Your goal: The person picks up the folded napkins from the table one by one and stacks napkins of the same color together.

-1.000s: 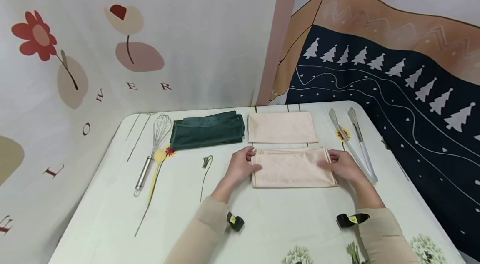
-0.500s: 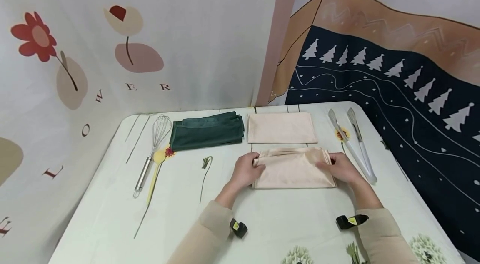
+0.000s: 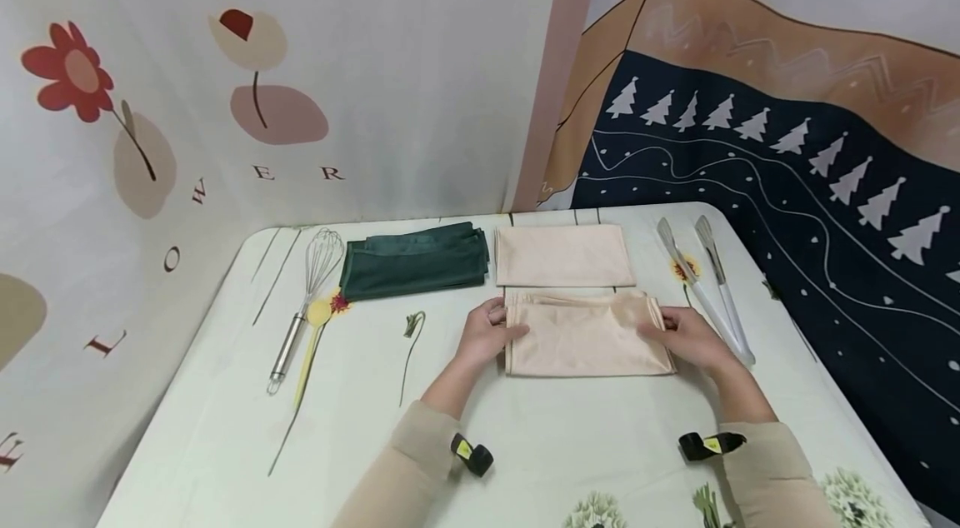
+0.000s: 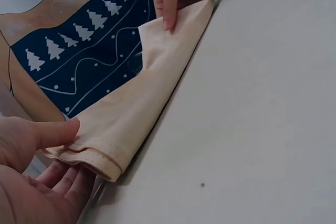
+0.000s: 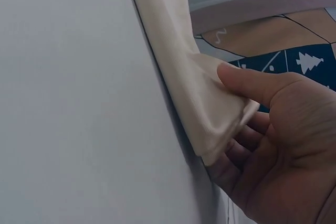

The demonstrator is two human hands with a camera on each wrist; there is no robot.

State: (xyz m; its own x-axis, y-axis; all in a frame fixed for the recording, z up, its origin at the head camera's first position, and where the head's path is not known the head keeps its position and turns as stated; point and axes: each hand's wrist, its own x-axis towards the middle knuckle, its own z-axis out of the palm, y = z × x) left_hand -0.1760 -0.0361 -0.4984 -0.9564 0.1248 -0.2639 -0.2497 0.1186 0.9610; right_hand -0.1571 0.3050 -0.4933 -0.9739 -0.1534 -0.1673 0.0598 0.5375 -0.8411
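A folded pale pink cloth (image 3: 585,341) lies between my two hands in the head view, its layered edges showing at the left end. My left hand (image 3: 483,334) pinches that left end, thumb on top and fingers beneath, as the left wrist view of the cloth (image 4: 131,106) shows. At the opposite end my right hand (image 3: 690,335) pinches the cloth the same way. The right wrist view has the thumb pressing a dent into the fabric (image 5: 197,93), with fingers curled under the edge. Just behind lies a second folded pale pink cloth (image 3: 564,256).
A folded dark green cloth (image 3: 416,261) lies at the back, left of the pink one. Farther left are a wire whisk (image 3: 296,336) and a yellow spoon-like utensil (image 3: 311,345). White-handled tongs (image 3: 716,303) lie close to my right hand. Printed curtains rise behind the table (image 3: 360,445).
My left hand shifted slightly inward along the cloth's left end, then back out. The right hand keeps its hold at the other end, and the cloth stays in nearly the same place.
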